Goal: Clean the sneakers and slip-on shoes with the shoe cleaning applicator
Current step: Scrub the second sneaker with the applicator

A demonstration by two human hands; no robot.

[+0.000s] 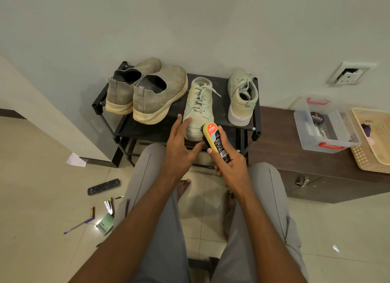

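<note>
Right now my right hand point(229, 160) grips the shoe cleaning applicator point(215, 141), fingers curled round its yellow body, its dark sponge end touching the near toe of the left sneaker point(199, 108). My left hand point(181, 147) lies open, fingers spread, fingertips resting on that sneaker's left side. It stands on the black shoe rack point(223, 116), toe towards me. The other sneaker point(242, 99) stands to its right, heel near. Two slip-on shoes point(145, 93) sit at the rack's left end. A clear storage box point(326, 124) rests on the low cabinet at the right.
</note>
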